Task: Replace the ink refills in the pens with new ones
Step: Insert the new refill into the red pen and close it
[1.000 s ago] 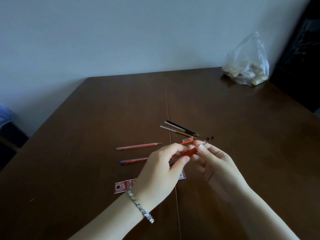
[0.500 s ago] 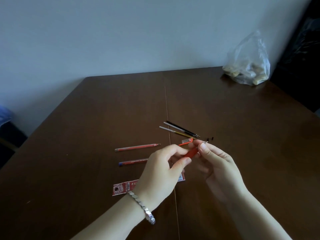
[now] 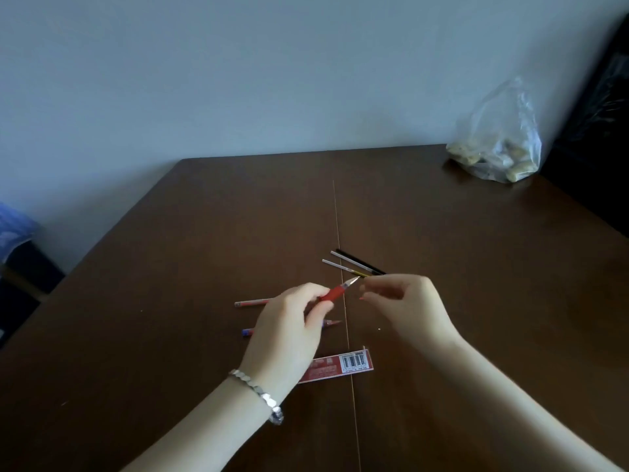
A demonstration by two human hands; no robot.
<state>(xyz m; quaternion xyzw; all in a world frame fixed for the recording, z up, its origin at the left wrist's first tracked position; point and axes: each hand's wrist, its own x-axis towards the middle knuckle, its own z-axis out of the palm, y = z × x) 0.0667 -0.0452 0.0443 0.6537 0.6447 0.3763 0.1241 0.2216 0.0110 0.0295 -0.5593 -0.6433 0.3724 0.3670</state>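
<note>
My left hand (image 3: 289, 332) grips a red pen (image 3: 335, 293) by its barrel, with the tip pointing up and right. My right hand (image 3: 408, 308) hovers just right of the tip, apart from it, thumb and forefinger pinched close. It is blurred, and I cannot tell whether it holds anything. A small orange bit (image 3: 361, 298) shows under its fingers. Three thin refills (image 3: 350, 262) lie side by side just beyond the hands. A red refill (image 3: 252, 303) and a blue-ended one (image 3: 247, 332) lie to the left, partly hidden by my left hand.
A red paper wrapper with a barcode (image 3: 343, 364) lies near my left wrist. A clear plastic bag of pale lumps (image 3: 497, 151) stands at the far right corner of the brown table (image 3: 204, 233). The wall is behind it, and dark furniture is at the right.
My right hand has let go of the pen's tip end and drawn a little to the right. The left hand keeps the pen, whose tip now stands bare.
</note>
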